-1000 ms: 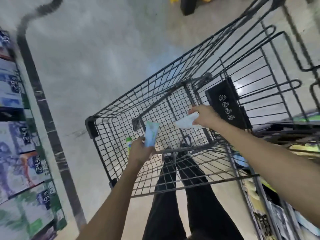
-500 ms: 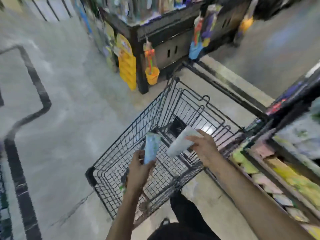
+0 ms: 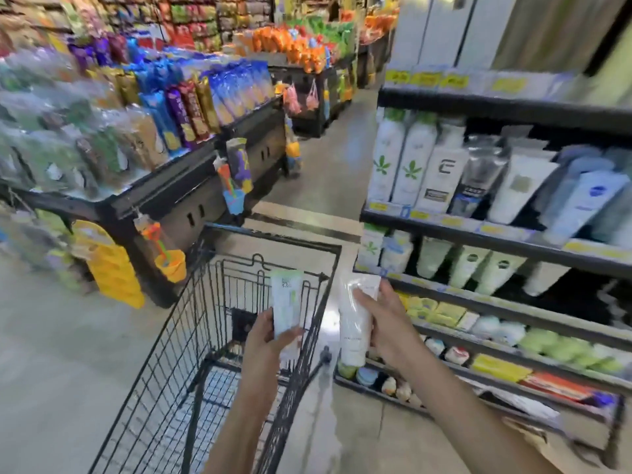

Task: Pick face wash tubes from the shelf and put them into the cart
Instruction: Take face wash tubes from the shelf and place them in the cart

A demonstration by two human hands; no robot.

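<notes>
Here, floor: pale grey polished concrete floor (image 3: 61, 354), running as an aisle away between the displays.
Room: a shop aisle; a dark display stand (image 3: 191, 196) on the left is piled with bright snack packets (image 3: 191, 107), and small toy buckets (image 3: 170, 265) hang from its edge.
Shelf: a dark tiered shelf (image 3: 506, 244) on the right, its rows holding standing white, green-leafed and blue tubes, with yellow price tags on the rails; soaps and small boxes lie on the lower rows, all blurred.
Cart: a black wire cart (image 3: 191, 336) stands in the near middle, just left of the shelf, its basket open at the top.
Left tube: a pale green-white face wash tube (image 3: 286, 304) with a small printed code near its top end, held upright over the cart's right rim.
Left grip: the left hand (image 3: 265, 347) wraps its fingers and thumb round the lower part of that tube.
Right tube: a white face wash tube (image 3: 355, 323) with faint lettering, cap end down, in the gap between the cart and the shelf.
Right grip: the right hand (image 3: 386, 323) clasps it from the right side, fingers curled across its front.
</notes>
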